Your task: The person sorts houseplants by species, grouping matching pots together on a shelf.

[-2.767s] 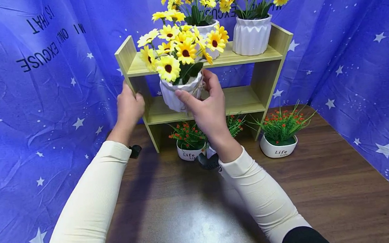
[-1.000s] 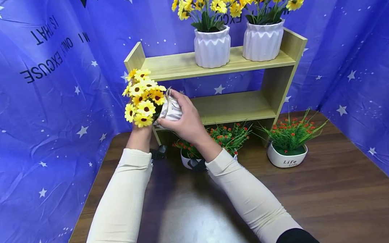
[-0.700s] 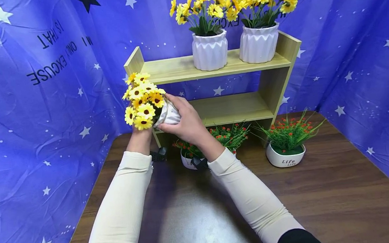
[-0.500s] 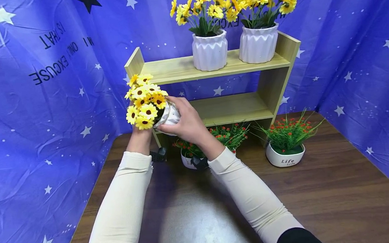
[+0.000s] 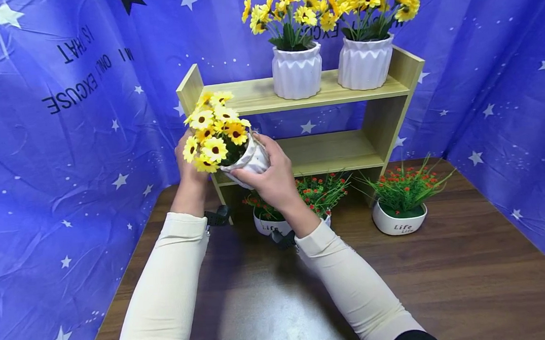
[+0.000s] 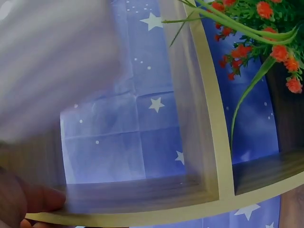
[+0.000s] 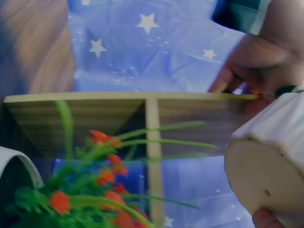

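My right hand (image 5: pixel 276 177) grips a white fluted pot (image 5: pixel 256 159) of yellow daisy-like flowers (image 5: pixel 214 148), twine tied round its rim. The pot tilts with its flowers to the left, held in front of the shelf's left part; its round base (image 7: pixel 259 175) shows in the right wrist view. Partly behind the flowers, my left hand (image 5: pixel 187 161) holds the left side panel of the small wooden shelf (image 5: pixel 331 149). In the left wrist view its thumb (image 6: pixel 42 197) lies on that panel, and the blurred white pot (image 6: pixel 57 61) fills the upper left.
Two similar white flowerpots (image 5: pixel 297 72) (image 5: pixel 366 63) stand on the shelf's top board, towards the right. Below, red-flowered plants in white pots (image 5: pixel 270 223) stand on the brown table (image 5: pixel 396 286). Another red-flowered pot (image 5: pixel 399 220) stands right of the shelf. A blue star-printed curtain (image 5: pixel 71 173) hangs behind.
Since the earliest frame, the held pot has moved down and left and tipped over leftward. In the last half second it has shifted slightly right. My left hand stays at the side panel.
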A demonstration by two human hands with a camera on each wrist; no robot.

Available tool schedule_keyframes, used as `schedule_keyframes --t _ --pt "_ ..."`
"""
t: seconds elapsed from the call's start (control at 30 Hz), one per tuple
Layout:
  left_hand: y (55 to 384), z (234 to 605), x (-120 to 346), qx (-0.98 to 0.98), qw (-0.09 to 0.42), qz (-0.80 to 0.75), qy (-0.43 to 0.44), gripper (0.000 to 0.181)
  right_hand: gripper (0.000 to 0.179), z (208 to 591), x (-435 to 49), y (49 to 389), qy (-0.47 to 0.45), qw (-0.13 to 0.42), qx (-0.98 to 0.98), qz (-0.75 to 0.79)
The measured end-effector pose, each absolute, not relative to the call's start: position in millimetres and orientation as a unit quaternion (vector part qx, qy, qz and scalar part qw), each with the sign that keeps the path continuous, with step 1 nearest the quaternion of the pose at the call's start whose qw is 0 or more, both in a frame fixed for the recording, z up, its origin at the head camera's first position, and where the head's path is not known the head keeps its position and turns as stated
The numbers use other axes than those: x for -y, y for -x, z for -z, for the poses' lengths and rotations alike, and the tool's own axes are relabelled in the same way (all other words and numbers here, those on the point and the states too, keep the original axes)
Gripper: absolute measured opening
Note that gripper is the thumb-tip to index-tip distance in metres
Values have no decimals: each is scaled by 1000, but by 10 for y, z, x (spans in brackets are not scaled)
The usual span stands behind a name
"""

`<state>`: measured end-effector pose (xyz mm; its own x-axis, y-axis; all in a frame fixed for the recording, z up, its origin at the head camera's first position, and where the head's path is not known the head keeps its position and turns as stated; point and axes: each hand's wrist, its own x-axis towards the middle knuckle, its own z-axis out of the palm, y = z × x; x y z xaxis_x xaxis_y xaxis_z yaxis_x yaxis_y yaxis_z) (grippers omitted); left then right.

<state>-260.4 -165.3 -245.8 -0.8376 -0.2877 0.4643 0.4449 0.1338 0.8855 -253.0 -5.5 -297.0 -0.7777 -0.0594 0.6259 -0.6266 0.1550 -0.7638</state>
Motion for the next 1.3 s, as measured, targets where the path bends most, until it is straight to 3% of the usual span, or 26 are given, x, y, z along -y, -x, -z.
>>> schedule_keyframes --t 0.07,0.1,0.23,0.5,0.83,1.3 --pt "2649 2443 1682 825 312 467 -60 25 79 2923 21 2509 -233 245 711 -617" --pt "2663 2436 1695 856 306 412 -72 29 79 2893 7 2498 -233 251 705 -621" --pt "2669 2434 1722 875 272 386 -108 33 80 2748 -32 2458 -243 275 689 -625" --pt "2661 2466 1761 872 270 394 -110 29 79 2381 -58 2446 -255 309 677 -617" --pt "2666 2448 1902 874 285 386 -80 29 82 1960 12 2486 -246 297 679 -625" --pt "2643 2455 1960 891 252 373 -65 31 83 1799 238 2692 -189 274 710 -621"
